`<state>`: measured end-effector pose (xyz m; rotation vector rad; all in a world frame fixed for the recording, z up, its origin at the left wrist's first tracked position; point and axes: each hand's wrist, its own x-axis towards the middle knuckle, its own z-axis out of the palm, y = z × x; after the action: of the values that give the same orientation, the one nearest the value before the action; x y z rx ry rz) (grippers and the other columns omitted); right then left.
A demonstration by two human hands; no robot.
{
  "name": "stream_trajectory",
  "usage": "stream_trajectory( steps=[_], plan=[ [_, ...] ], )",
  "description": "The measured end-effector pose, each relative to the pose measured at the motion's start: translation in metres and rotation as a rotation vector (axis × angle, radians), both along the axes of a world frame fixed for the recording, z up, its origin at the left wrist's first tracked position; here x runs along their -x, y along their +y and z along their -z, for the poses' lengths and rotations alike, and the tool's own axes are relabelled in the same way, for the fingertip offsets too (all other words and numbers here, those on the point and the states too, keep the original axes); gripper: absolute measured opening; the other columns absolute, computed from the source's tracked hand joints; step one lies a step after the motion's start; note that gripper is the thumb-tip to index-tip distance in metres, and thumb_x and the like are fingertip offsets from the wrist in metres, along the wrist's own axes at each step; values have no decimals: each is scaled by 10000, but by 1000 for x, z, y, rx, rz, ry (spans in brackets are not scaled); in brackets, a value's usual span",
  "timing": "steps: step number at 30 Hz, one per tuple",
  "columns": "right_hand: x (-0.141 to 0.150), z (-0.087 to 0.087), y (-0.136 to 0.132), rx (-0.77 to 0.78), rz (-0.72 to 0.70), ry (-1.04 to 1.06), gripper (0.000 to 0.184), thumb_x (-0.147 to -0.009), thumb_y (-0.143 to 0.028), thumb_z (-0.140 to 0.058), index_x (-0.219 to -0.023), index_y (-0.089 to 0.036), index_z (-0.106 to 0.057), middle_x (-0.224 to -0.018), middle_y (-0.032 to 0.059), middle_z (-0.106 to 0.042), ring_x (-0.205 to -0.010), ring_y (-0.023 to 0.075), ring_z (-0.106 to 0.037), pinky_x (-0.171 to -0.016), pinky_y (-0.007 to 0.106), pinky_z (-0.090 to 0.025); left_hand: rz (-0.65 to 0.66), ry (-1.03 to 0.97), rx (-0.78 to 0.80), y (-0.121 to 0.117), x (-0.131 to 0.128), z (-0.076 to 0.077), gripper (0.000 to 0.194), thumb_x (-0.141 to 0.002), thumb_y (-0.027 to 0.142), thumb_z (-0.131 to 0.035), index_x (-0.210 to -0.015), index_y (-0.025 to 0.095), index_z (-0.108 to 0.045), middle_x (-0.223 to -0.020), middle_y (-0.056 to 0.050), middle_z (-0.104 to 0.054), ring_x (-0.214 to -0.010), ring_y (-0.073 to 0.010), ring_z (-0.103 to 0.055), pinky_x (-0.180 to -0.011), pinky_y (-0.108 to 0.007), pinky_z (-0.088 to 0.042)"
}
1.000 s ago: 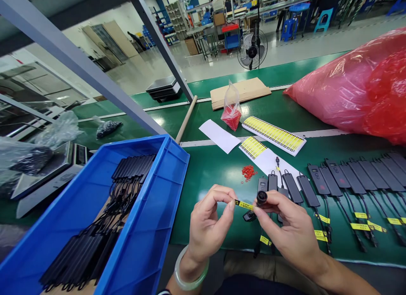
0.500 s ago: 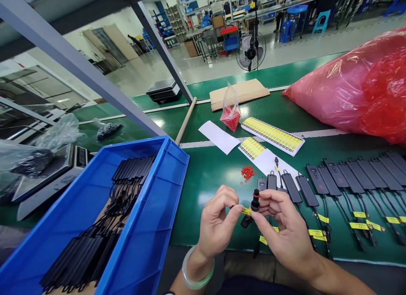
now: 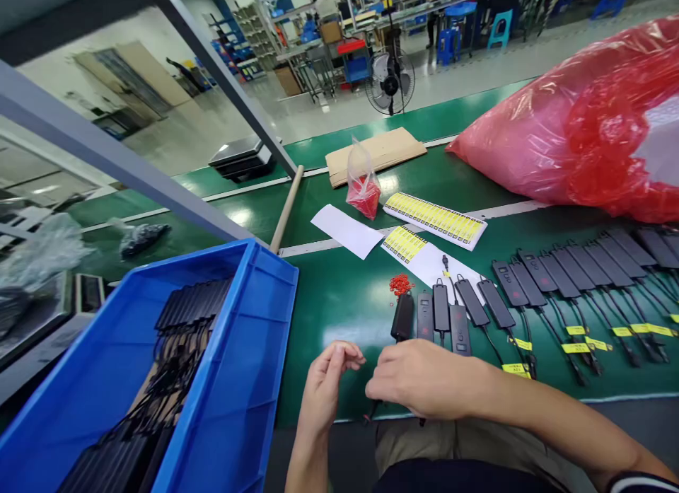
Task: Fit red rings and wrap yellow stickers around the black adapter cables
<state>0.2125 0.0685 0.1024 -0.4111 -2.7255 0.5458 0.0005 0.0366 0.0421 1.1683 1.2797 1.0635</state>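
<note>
My left hand [image 3: 325, 383] hovers over the green bench near its front edge, fingers loosely bent and nothing visible in them. Just beside it, my right hand [image 3: 424, 380] is closed, back of the hand up, over a black cable. The cable's plug end [image 3: 372, 411] with a reddish tip sticks out below the fingers; the grip itself is hidden. Behind the right hand stands a black box-shaped controller [image 3: 403, 316]. Several flat black controllers [image 3: 424, 315] lie beside it in a row. Small red rings [image 3: 402, 285] form a pile behind them.
A blue crate [image 3: 252, 323] with several corded black units fills the left. Label sheets [image 3: 435, 221], white paper [image 3: 346, 231], a bag of red pieces [image 3: 363, 189] and cardboard [image 3: 376, 155] lie farther back. A big red plastic bag [image 3: 530, 146] sits right. Yellow-tagged cables [image 3: 576, 348] trail at right.
My hands have parted from the black plug and yellow label held between them. My right hand has turned over and moved left, and my left hand has lowered. The camera view has shifted right.
</note>
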Motion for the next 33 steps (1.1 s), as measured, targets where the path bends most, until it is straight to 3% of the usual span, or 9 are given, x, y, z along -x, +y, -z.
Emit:
stream_trajectory(
  steps=[3, 7, 12, 15, 23, 25, 28, 30, 33],
  plan=[
    [5, 37, -19, 44, -12, -241, 98, -844, -94, -591, -817, -174, -641, -727, 24, -696, -712, 198, -610, -597, 296, -474, 66, 98, 157, -1, -11, 25, 387, -900, 516, -534, -878, 143, -631, -902, -79, -637, -811, -199, -623, -690, -297, -511],
    [-7, 66, -40, 162, 67, -215, 82, -888, -156, -563, -884, -170, -644, -857, 41, -707, -810, 191, -619, -721, 298, -493, 147, 298, 179, 0, -34, 47, 404, -864, 512, -571, -1049, 153, -580, -978, -89, -646, -773, -189, -630, -678, -317, -535],
    [-46, 75, -48, 242, 532, -15, 181, -938, -198, -506, -1066, -150, -625, -1056, 90, -670, -1031, 215, -585, -934, 337, -488, 144, 649, -46, 0, -62, 54, 523, -847, 537, -560, -1185, 138, -536, -969, -85, -613, -613, -164, -577, -592, -332, -517],
    [-73, 85, -55, 202, 823, 68, 251, -925, -175, -520, -1165, -151, -591, -1195, 117, -607, -1167, 241, -516, -1029, 384, -449, 186, 705, -131, 1, -78, 53, 570, -852, 568, -519, -1201, 117, -534, -950, -80, -579, -592, -165, -566, -558, -337, -525],
    [-127, 106, -77, 70, 1229, 28, 358, -884, -181, -575, -1239, -153, -545, -1298, 141, -540, -1262, 266, -449, -1077, 432, -434, 258, 681, -120, 2, -104, 56, 655, -789, 635, -539, -1199, 124, -549, -1022, -95, -557, -609, -173, -607, -522, -323, -548],
    [-142, 106, -77, 41, 1303, 4, 375, -896, -221, -570, -1263, -153, -536, -1322, 141, -526, -1280, 259, -437, -1091, 417, -421, 255, 734, -134, 4, -106, 61, 675, -778, 637, -551, -1231, 136, -547, -1085, -117, -559, -698, -211, -641, -558, -337, -563],
    [-178, 105, -69, -3, 1453, -43, 420, -928, -309, -532, -1315, -148, -508, -1374, 157, -495, -1315, 275, -407, -1106, 450, -391, 189, 819, -229, 3, -116, 71, 656, -822, 597, -512, -1318, 167, -507, -1274, -160, -511, -1067, -328, -599, -729, -404, -579],
    [-214, 106, -58, -29, 1579, -82, 498, -943, -394, -497, -1360, -121, -476, -1421, 191, -451, -1352, 316, -359, -1112, 500, -355, 145, 839, -306, -2, -127, 78, 623, -862, 551, -475, -1372, 192, -459, -1399, -161, -438, -1246, -358, -485, -879, -460, -538],
    [-281, 108, -39, -48, 1778, -150, 649, -934, -499, -478, -1420, -74, -415, -1497, 244, -344, -1409, 389, -246, -1114, 538, -299, 132, 859, -406, -10, -143, 90, 593, -887, 500, -454, -1395, 196, -426, -1462, -164, -384, -1327, -368, -408, -1051, -516, -407]
  ],
)
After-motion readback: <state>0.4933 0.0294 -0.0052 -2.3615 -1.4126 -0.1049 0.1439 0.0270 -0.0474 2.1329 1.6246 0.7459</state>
